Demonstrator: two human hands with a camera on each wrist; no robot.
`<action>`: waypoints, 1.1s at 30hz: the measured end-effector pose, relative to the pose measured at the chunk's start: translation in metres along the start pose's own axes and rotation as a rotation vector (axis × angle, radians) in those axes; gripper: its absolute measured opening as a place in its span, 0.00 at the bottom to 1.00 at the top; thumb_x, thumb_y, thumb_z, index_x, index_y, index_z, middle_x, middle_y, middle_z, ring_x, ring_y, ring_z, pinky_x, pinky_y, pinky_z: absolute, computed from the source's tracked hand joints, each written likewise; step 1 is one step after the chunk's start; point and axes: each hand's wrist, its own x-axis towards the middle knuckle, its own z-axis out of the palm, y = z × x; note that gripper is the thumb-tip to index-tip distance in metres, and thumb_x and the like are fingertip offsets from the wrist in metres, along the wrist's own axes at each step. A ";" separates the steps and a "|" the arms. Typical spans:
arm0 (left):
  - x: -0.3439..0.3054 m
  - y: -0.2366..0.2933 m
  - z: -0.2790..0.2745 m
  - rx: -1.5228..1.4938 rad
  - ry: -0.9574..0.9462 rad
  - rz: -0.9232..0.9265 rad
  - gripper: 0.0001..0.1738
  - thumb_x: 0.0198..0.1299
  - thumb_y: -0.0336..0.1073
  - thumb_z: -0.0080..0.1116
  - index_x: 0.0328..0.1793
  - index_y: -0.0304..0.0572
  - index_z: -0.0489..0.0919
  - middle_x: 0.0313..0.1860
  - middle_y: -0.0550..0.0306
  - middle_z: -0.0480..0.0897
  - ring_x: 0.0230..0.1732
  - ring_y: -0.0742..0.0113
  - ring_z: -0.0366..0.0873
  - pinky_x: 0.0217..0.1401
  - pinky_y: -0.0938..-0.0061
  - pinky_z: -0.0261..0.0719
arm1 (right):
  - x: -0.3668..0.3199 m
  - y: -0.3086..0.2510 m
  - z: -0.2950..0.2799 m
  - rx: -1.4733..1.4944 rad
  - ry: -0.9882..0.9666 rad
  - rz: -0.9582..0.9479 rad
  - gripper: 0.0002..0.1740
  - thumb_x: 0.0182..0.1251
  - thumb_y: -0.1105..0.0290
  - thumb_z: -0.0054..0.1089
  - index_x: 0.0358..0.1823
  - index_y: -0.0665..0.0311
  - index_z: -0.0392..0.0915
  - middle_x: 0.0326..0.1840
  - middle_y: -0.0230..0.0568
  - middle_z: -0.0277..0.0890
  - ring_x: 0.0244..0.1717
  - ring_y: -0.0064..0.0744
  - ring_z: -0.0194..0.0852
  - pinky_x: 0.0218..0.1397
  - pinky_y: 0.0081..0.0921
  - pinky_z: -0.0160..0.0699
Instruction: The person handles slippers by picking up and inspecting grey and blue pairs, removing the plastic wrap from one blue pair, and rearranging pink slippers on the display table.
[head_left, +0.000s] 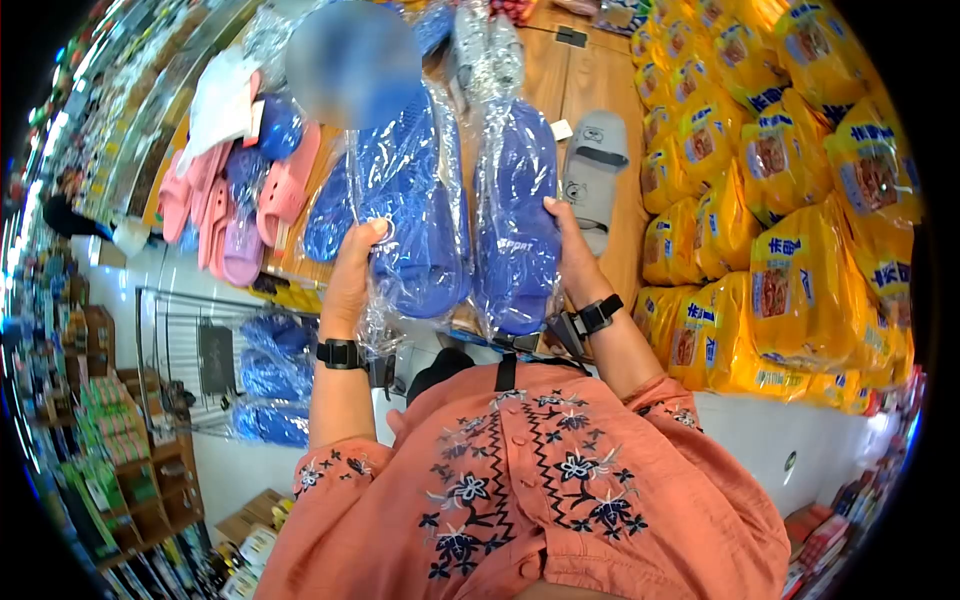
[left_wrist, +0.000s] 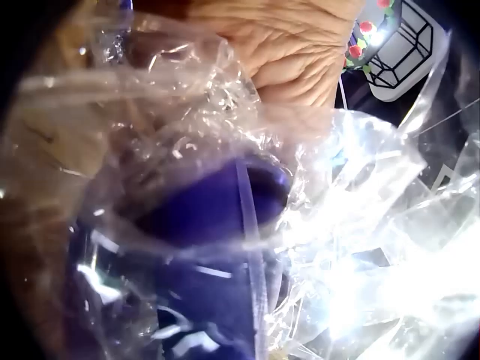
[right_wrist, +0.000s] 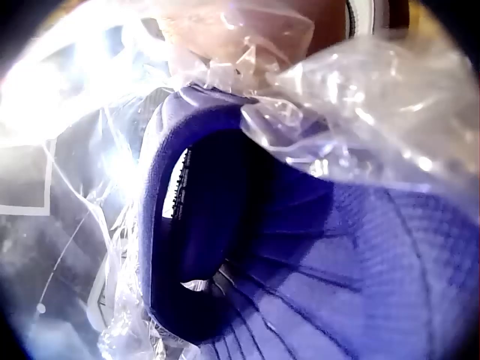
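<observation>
In the head view my left hand (head_left: pixel 350 270) grips the outer side of a blue slipper pair (head_left: pixel 418 220) in clear plastic, thumb on top. My right hand (head_left: pixel 580 255) holds a violet-blue slipper (head_left: pixel 515 190) marked with white lettering, also bagged, its thumb along the outer edge. Both packs lie side by side with their strap ends toward me. Up close in the left wrist view, crinkled film covers a blue strap (left_wrist: pixel 202 210) below the palm. The right wrist view looks into the ribbed violet-blue slipper's strap opening. My fingers beneath the packs are hidden.
Pink slippers (head_left: pixel 288 190) hang over the left of the wooden table (head_left: pixel 600 75). A grey slipper (head_left: pixel 595 165) lies right of my right hand. Yellow packages (head_left: pixel 800 270) are stacked at right. Bagged blue slippers (head_left: pixel 272 375) hang on a rack at lower left.
</observation>
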 end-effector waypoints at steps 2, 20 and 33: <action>-0.019 -0.004 0.004 0.052 0.015 0.087 0.27 0.67 0.45 0.60 0.66 0.34 0.77 0.51 0.58 0.85 0.50 0.71 0.82 0.56 0.74 0.80 | -0.001 0.002 0.001 -0.011 0.023 0.012 0.29 0.73 0.51 0.59 0.65 0.64 0.74 0.57 0.42 0.82 0.55 0.35 0.83 0.63 0.34 0.82; -0.192 -0.046 -0.138 -0.048 0.678 0.358 0.37 0.65 0.41 0.61 0.76 0.30 0.65 0.59 0.56 0.79 0.56 0.70 0.77 0.62 0.72 0.76 | 0.020 0.080 0.142 -0.401 -0.423 0.192 0.22 0.74 0.58 0.59 0.57 0.70 0.78 0.47 0.40 0.84 0.44 0.28 0.84 0.50 0.26 0.84; -0.254 -0.070 -0.270 0.344 1.454 0.224 0.49 0.61 0.43 0.68 0.82 0.28 0.56 0.67 0.42 0.74 0.66 0.58 0.73 0.72 0.64 0.70 | 0.061 0.358 0.319 -0.928 -0.939 0.501 0.36 0.73 0.46 0.60 0.62 0.75 0.74 0.55 0.50 0.81 0.53 0.36 0.81 0.57 0.31 0.79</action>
